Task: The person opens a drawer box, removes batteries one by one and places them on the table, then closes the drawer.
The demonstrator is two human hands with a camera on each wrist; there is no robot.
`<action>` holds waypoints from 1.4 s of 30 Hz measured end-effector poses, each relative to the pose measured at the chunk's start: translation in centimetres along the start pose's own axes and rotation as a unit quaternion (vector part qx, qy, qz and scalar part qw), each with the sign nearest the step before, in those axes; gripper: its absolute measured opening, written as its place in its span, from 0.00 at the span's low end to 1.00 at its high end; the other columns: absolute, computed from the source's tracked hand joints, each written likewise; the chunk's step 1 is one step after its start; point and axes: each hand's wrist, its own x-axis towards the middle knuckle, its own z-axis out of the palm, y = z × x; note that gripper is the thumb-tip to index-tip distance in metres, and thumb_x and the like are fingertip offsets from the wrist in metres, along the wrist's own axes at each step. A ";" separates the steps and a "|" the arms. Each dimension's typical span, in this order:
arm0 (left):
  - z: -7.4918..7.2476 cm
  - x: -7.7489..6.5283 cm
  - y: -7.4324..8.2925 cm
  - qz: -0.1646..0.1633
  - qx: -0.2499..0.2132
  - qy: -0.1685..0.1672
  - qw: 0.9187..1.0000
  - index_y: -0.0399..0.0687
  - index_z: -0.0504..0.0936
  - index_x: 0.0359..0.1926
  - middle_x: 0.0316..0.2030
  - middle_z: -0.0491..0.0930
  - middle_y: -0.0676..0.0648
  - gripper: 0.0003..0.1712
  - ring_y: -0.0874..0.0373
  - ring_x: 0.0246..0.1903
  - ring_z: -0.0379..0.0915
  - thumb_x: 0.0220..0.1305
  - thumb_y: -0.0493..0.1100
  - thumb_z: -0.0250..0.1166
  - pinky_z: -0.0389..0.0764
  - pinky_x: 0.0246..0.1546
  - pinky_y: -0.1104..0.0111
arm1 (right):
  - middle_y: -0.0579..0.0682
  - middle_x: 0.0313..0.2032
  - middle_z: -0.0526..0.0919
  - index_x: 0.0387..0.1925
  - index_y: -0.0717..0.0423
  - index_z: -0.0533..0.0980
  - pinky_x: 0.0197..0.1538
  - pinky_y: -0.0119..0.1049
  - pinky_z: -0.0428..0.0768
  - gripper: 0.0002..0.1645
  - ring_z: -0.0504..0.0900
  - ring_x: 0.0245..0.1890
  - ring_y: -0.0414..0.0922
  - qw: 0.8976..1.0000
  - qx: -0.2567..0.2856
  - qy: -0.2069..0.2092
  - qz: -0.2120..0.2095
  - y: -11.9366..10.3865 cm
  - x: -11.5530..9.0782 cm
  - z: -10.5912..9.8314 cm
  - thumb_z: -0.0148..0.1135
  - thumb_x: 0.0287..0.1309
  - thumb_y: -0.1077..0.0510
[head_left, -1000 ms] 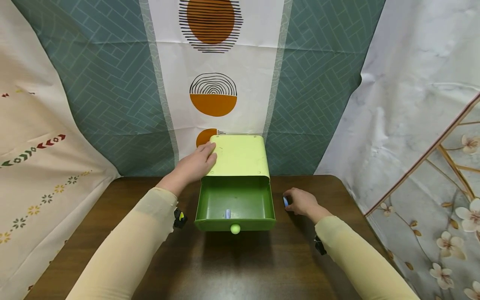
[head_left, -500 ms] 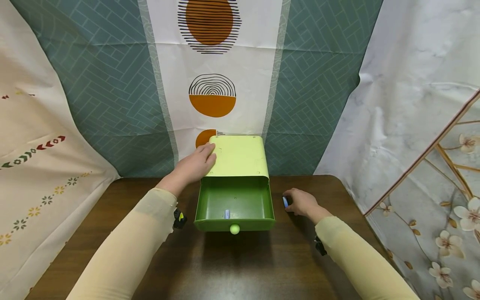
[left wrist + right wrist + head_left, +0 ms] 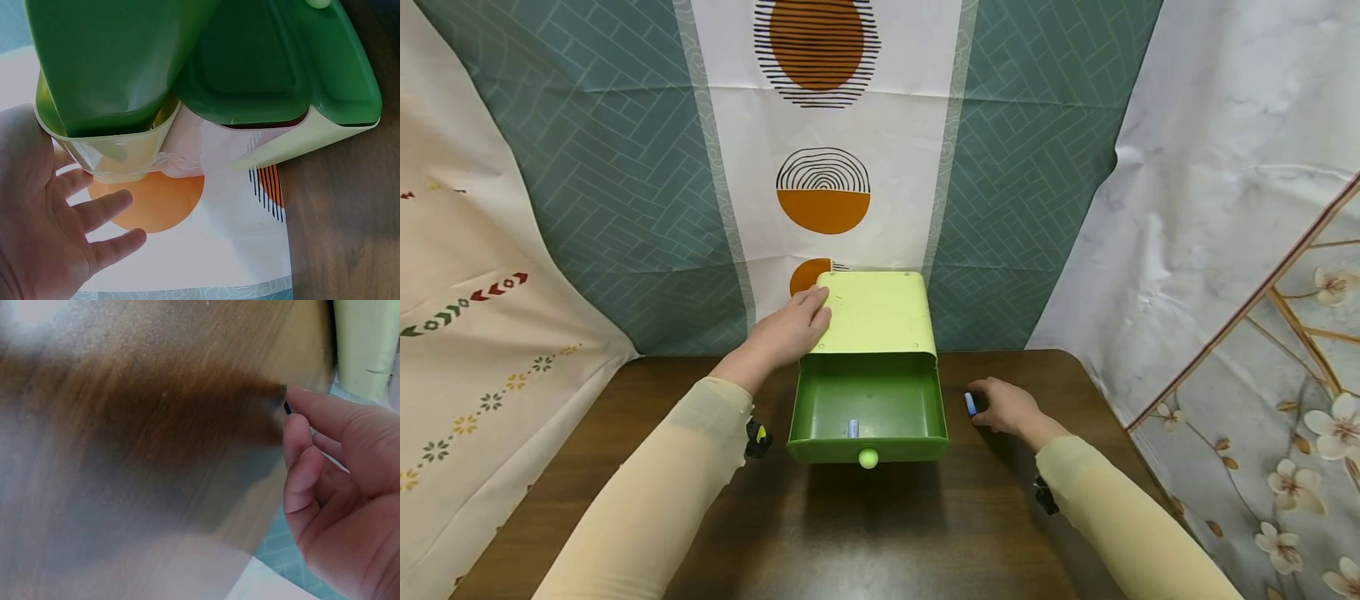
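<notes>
In the head view a lime-green cabinet (image 3: 876,312) stands with its dark green drawer (image 3: 868,451) pulled out toward me. A small pale blue piece (image 3: 853,428) is inside, near the drawer's front. My left hand (image 3: 786,331) rests on the cabinet's upper left edge. In the left wrist view its fingers (image 3: 109,209) are spread and loosely extended beside the casing. Right of the drawer, my right hand (image 3: 1006,407) pinches a small blue oblong piece (image 3: 971,404) at the table. The right wrist view shows only a dark sliver of it between thumb and finger.
The brown wooden table (image 3: 880,542) lies under everything. A patterned cloth (image 3: 842,125) hangs close behind the cabinet, with more fabric at both sides. Further green drawers (image 3: 256,69) of the cabinet appear in the left wrist view.
The right hand and forearm have shifted very slightly to the right. The left hand, cabinet and drawer look unchanged apart from a small drift of the head view.
</notes>
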 end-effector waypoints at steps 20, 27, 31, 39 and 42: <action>0.3 0.0 -0.5 0.002 -0.007 0.002 1.000 0.47 0.48 0.91 0.89 0.44 0.41 0.39 0.41 0.87 0.41 0.91 0.57 0.38 0.51 0.83 0.43 | 0.67 0.72 0.76 0.77 0.63 0.73 0.46 0.52 0.87 0.41 0.88 0.23 0.40 1.000 0.016 0.014 -0.011 0.8 -1.9 -2.1 0.77 0.69 0.56; 0.2 0.0 -0.5 0.001 -0.010 0.002 1.000 0.48 0.48 0.91 0.89 0.43 0.41 0.39 0.41 0.87 0.39 0.91 0.58 0.37 0.51 0.83 0.43 | 0.64 0.70 0.79 0.77 0.62 0.74 0.44 0.51 0.87 0.40 0.85 0.23 0.38 0.998 0.000 0.041 -0.043 -0.1 -2.6 -3.2 0.77 0.70 0.54; 0.1 -0.1 -0.4 0.003 -0.014 0.002 1.000 0.48 0.48 0.91 0.89 0.43 0.41 0.39 0.41 0.87 0.40 0.91 0.58 0.38 0.51 0.83 0.43 | 0.62 0.68 0.82 0.75 0.62 0.75 0.51 0.56 0.86 0.39 0.90 0.39 0.47 0.996 -0.019 0.064 -0.063 -0.9 -3.3 -3.9 0.77 0.70 0.52; 0.1 0.0 -0.2 0.005 -0.008 0.004 1.000 0.46 0.49 0.91 0.89 0.44 0.40 0.39 0.41 0.87 0.40 0.91 0.57 0.38 0.51 0.83 0.43 | 0.61 0.70 0.81 0.75 0.60 0.77 0.62 0.65 0.81 0.38 0.82 0.67 0.63 0.991 -0.024 0.098 -0.087 -2.4 -4.7 -5.2 0.77 0.70 0.51; 0.1 0.1 -0.1 0.006 -0.009 0.005 1.000 0.46 0.49 0.91 0.89 0.44 0.40 0.39 0.41 0.87 0.40 0.91 0.57 0.38 0.51 0.83 0.43 | 0.61 0.70 0.81 0.75 0.59 0.77 0.64 0.65 0.79 0.38 0.81 0.68 0.63 0.990 -0.022 0.106 -0.092 -2.9 -5.2 -5.6 0.77 0.70 0.51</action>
